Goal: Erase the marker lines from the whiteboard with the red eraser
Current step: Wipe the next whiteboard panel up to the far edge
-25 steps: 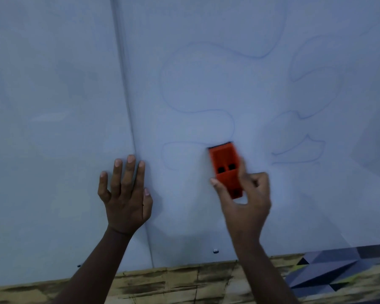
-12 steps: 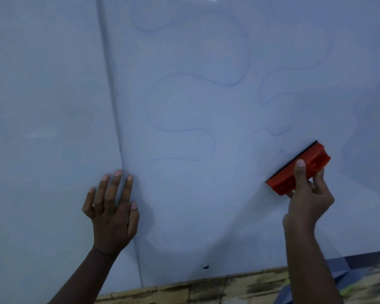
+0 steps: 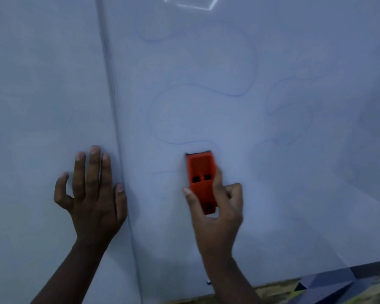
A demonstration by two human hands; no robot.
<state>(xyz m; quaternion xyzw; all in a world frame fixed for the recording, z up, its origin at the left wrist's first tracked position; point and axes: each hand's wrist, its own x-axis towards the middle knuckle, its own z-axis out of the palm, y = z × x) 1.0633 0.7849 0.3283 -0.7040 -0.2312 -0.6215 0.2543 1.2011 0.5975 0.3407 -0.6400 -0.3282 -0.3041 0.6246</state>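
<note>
My right hand (image 3: 215, 207) pinches the red plastic block eraser (image 3: 201, 181) against the pale whiteboard (image 3: 294, 194), left hand (image 3: 92, 194) spread flat; light pressure risks leaving faint blue marker lines (image 3: 206, 88) as smears.

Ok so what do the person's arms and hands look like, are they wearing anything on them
Both are bare. The left hand and right hand wear no gloves, and no rings show on the fingers. Neither wrist shows a watch or band, and no sleeve appears on either forearm up to the frame's bottom edge. The fingernails are short and unpainted.
</note>
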